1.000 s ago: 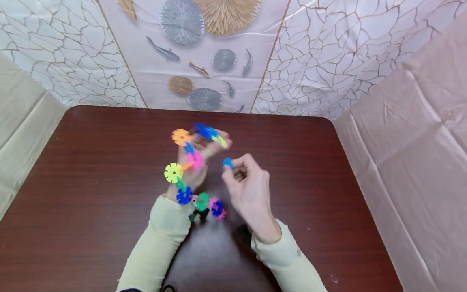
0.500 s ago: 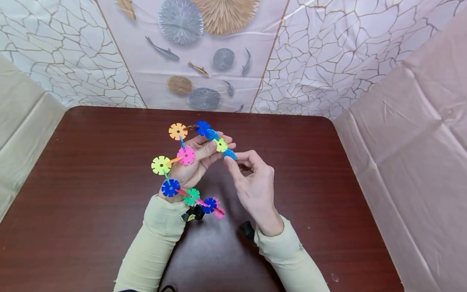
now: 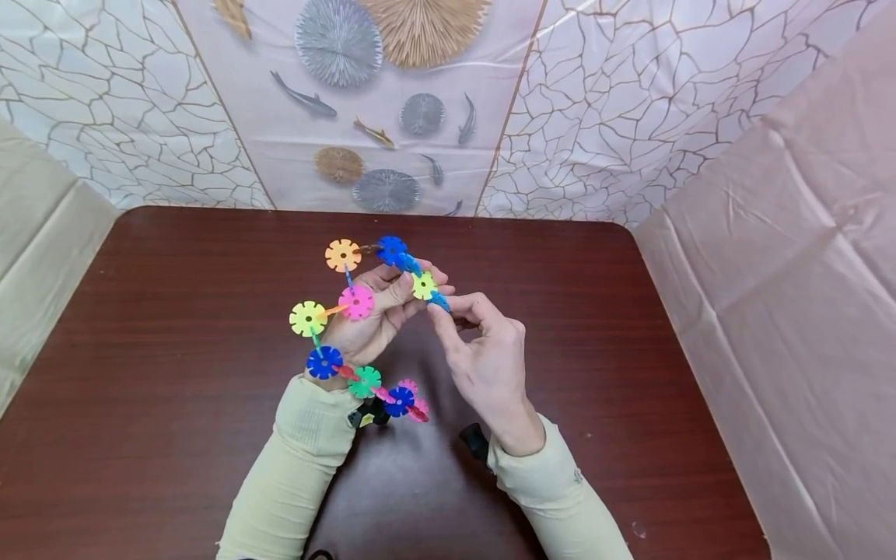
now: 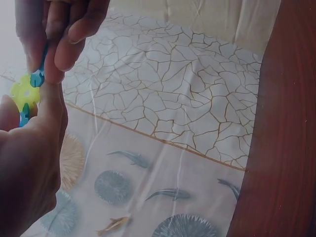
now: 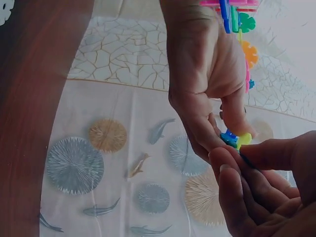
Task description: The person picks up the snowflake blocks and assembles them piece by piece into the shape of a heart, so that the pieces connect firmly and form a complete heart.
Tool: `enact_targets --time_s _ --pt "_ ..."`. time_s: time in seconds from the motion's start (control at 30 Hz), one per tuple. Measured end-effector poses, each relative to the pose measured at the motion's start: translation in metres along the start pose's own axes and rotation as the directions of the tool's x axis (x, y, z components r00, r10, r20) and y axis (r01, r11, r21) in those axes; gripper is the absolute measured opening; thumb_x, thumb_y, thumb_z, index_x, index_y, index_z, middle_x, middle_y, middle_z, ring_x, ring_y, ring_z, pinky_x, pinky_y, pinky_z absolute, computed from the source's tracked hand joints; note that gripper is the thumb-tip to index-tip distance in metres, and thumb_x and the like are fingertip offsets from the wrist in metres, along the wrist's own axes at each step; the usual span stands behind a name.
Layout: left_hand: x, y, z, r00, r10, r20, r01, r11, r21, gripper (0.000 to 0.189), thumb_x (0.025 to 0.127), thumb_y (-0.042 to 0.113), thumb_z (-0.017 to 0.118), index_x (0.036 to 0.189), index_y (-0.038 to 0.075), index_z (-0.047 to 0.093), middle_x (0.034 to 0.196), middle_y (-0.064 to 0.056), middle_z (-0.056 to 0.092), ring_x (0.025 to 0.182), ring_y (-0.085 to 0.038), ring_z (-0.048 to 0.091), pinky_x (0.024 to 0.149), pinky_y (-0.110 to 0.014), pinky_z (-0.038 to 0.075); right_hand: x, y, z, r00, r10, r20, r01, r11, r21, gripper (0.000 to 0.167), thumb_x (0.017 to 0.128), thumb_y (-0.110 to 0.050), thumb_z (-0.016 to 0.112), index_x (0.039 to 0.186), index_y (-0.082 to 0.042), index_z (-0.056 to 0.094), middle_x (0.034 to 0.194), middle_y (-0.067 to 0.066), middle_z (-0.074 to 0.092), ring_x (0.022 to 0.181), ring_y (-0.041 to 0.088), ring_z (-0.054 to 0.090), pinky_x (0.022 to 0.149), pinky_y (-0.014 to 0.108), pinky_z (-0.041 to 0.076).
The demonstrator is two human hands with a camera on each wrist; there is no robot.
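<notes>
A chain of notched, flower-shaped plastic discs loops over my left hand [image 3: 367, 327] and wrist in the head view. My left thumb and fingers pinch it near a yellow-green disc [image 3: 423, 285] at its upper right end. My right hand [image 3: 490, 365] pinches a light blue disc [image 3: 439, 301] between thumb and index finger, its edge at the yellow-green one. Along the loop sit a dark blue disc [image 3: 392, 250], an orange disc [image 3: 343, 255], a pink disc [image 3: 356, 302] and a green disc [image 3: 365, 382]. In the right wrist view, fingers partly hide the light blue disc.
The dark brown table [image 3: 175, 404] lies beneath both hands. Behind it hangs a patterned sheet [image 3: 595, 117] with fish and crack-like lines, and a beige cloth [image 3: 791, 295] stands at the right. A black wrist device [image 3: 474, 442] sits by the right cuff.
My right hand has brought the light blue disc up and left to the yellow-green disc. The chain, blurred a second ago, has shifted a little left and now hangs nearly still.
</notes>
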State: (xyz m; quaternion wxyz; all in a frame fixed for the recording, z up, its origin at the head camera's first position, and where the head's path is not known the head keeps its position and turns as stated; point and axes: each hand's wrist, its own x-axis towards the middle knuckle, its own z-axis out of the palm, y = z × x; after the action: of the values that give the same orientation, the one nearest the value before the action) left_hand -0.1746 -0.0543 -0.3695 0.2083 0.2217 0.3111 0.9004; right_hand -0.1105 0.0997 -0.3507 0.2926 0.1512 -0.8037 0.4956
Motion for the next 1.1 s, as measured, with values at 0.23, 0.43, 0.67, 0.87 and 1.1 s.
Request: enact_targets --time_s 0.23,0.43,0.67,0.87,1.1 --pt "0.001 -0.001 -0.001 1.000 -0.025 0.005 0.025 1.000 0.015 0.025 0.100 0.011 0.052 0.120 0.000 0.060 0.115 -0.017 0.063 0.109 -0.031 0.065 0.098 -0.037 0.046 0.002 -0.002 -0.004 0.999 0.000 0.033 0.000 1.000 -0.003 0.017 0.084 -0.015 0.078 0.095 -0.003 0.071 0.081 0.002 0.072 0.065 0.010 0.063 0.056 0.029 0.055" --pt "0.001 -0.003 -0.002 0.999 -0.035 -0.004 0.035 0.999 0.006 0.025 0.097 0.015 0.057 0.117 0.001 0.062 0.112 -0.015 0.066 0.109 -0.026 0.065 0.097 -0.034 0.048 0.003 -0.005 -0.006 0.997 0.035 0.067 -0.037 0.999 0.019 0.018 0.084 -0.017 0.078 0.094 -0.004 0.071 0.080 0.000 0.072 0.062 0.010 0.061 0.055 0.028 0.054" --pt "0.002 -0.006 0.000 0.999 -0.039 -0.007 0.039 0.998 0.046 0.029 0.096 0.020 0.059 0.118 0.002 0.060 0.110 -0.013 0.066 0.107 -0.023 0.065 0.091 -0.028 0.051 -0.001 -0.006 -0.002 0.996 0.086 0.009 -0.086 0.996 0.008 0.016 0.083 -0.014 0.078 0.093 -0.004 0.070 0.081 0.002 0.072 0.062 0.012 0.063 0.056 0.028 0.055" --pt "0.003 -0.008 -0.001 0.998 0.022 0.065 -0.029 0.994 0.110 0.032 0.101 0.020 0.051 0.125 0.001 0.057 0.115 -0.016 0.065 0.115 -0.030 0.060 0.098 -0.033 0.048 -0.004 -0.002 0.007 0.990 0.130 -0.052 -0.124 0.988 0.090 0.017 0.082 -0.011 0.079 0.093 -0.004 0.070 0.083 0.001 0.073 0.065 0.013 0.065 0.061 0.027 0.056" --pt "0.005 -0.013 -0.005 0.989 0.004 0.147 -0.029 0.985 0.170 0.046 0.097 0.023 0.059 0.139 0.007 0.050 0.127 -0.014 0.061 0.125 -0.031 0.052 0.106 -0.041 0.038 0.000 0.001 0.013 0.967 0.189 -0.173 -0.157 0.970 0.186 0.018 0.082 -0.016 0.079 0.086 -0.003 0.066 0.077 0.002 0.070 0.062 0.016 0.064 0.060 0.029 0.056"
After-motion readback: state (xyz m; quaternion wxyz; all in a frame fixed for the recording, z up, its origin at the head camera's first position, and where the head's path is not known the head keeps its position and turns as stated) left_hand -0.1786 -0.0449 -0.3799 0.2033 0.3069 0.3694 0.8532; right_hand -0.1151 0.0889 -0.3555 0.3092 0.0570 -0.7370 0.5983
